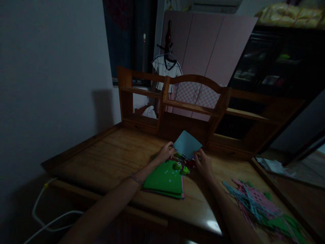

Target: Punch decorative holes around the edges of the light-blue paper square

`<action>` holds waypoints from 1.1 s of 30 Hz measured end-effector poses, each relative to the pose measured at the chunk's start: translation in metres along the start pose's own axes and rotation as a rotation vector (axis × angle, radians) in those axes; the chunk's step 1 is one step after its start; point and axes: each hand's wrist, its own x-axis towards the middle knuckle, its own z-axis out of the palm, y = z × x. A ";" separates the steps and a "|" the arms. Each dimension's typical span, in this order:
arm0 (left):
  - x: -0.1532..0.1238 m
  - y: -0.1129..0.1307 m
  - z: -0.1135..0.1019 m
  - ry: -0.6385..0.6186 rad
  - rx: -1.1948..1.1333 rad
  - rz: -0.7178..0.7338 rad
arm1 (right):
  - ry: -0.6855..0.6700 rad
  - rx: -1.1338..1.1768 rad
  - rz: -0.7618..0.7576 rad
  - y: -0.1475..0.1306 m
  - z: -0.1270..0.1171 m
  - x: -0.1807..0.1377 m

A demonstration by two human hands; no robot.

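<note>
Dim room, wooden desk. Left hand: fingers closed, pinching the left corner of a light blue sheet. Right hand: fingers bent in at the sheet's right corner, gripping it; a small purple patch shows beside them, too dark to identify. Sheet sits between the hands, tilted, just beyond a stack of green sheets. On the stack's far right part, a small green figure with an eye. Near right on the desk: loose pile of pink, blue and green scraps. Far side: wooden shelf unit.
</note>
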 end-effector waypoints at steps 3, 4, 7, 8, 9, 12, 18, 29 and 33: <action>-0.001 0.004 0.000 -0.004 -0.024 -0.017 | 0.006 -0.004 0.000 0.001 0.000 0.000; -0.002 0.005 0.000 -0.004 -0.031 -0.018 | 0.004 -0.004 0.002 0.002 0.001 0.000; -0.002 0.005 0.000 0.003 -0.038 -0.018 | 0.001 0.001 0.001 0.004 0.002 0.001; -0.001 0.004 0.000 0.006 -0.039 -0.014 | -0.001 0.004 -0.003 0.004 0.002 0.001; -0.001 0.003 0.000 0.010 -0.041 -0.010 | -0.004 0.006 -0.006 0.005 0.003 0.001; 0.000 0.000 -0.001 0.009 -0.049 -0.016 | -0.001 0.003 -0.011 0.007 0.004 0.001; 0.002 -0.005 -0.003 -0.020 -0.091 -0.023 | 0.001 -0.013 -0.008 0.005 0.002 0.000; 0.005 -0.004 -0.005 -0.106 -0.322 -0.037 | -0.011 -0.007 -0.005 0.002 0.001 0.000; 0.009 -0.006 -0.006 -0.104 -0.459 -0.070 | -0.012 -0.010 -0.003 0.001 0.000 0.000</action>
